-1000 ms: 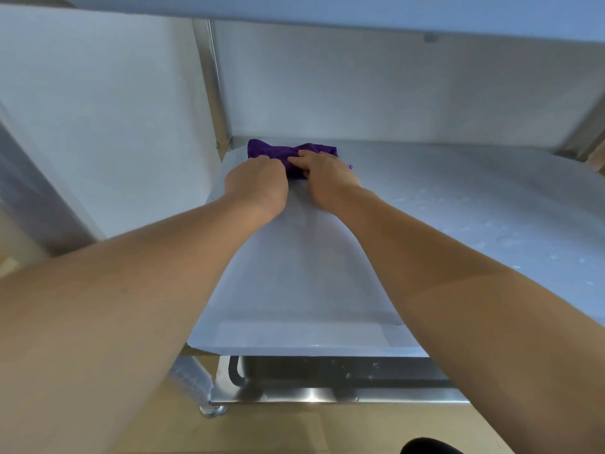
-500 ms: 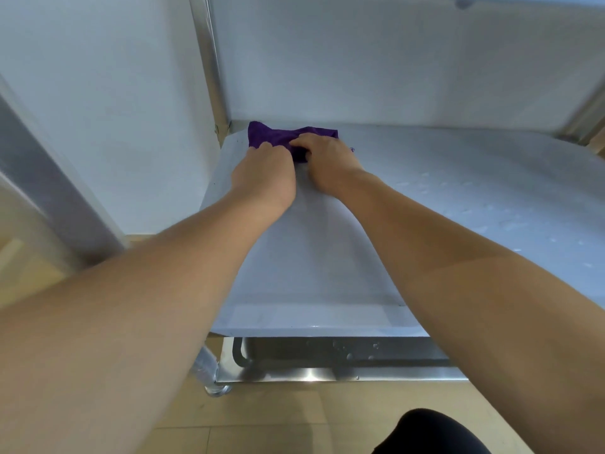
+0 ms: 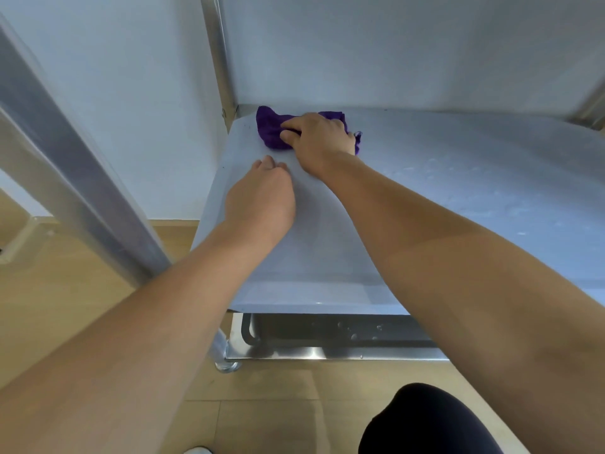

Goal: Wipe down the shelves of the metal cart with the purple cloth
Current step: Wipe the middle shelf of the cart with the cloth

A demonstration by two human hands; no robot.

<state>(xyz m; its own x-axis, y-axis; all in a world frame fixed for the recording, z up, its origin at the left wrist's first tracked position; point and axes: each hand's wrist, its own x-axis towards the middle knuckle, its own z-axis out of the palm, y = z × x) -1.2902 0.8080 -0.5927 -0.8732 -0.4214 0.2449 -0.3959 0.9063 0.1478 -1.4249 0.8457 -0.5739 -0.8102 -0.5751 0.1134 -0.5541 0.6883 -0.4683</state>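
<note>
Near upright post (image 3: 75, 178) of the metal cart (image 3: 327, 350) runs diagonally at far left, blurred; tan tiled floor (image 3: 82, 290) below it; white wall (image 3: 131, 93) behind; left hand (image 3: 262, 198) sits palm-down on the shelf (image 3: 458, 198), nearer the camera than the cloth and apart from it; its fingers (image 3: 268, 162) are curled loosely inward, gripping nothing, tips touching the shelf top; rear corner post (image 3: 218, 54) rises just behind the shelf's back-left corner; purple cloth (image 3: 270, 127) lies bunched at that back-left corner of the shelf, flat on the surface; right hand (image 3: 319, 139) is on top of the cloth, pressing it down; its fingers (image 3: 296, 124) are closed over the fabric, clutching a fold, with cloth showing on both sides of the hand; water droplets (image 3: 442, 172) scattered on the shelf to the right of the hand; lower shelf (image 3: 327, 332) visible under the front edge, also with a few droplets; caster foot (image 3: 227, 365) at the front-left leg; dark knee (image 3: 425, 421) at bottom right.
</note>
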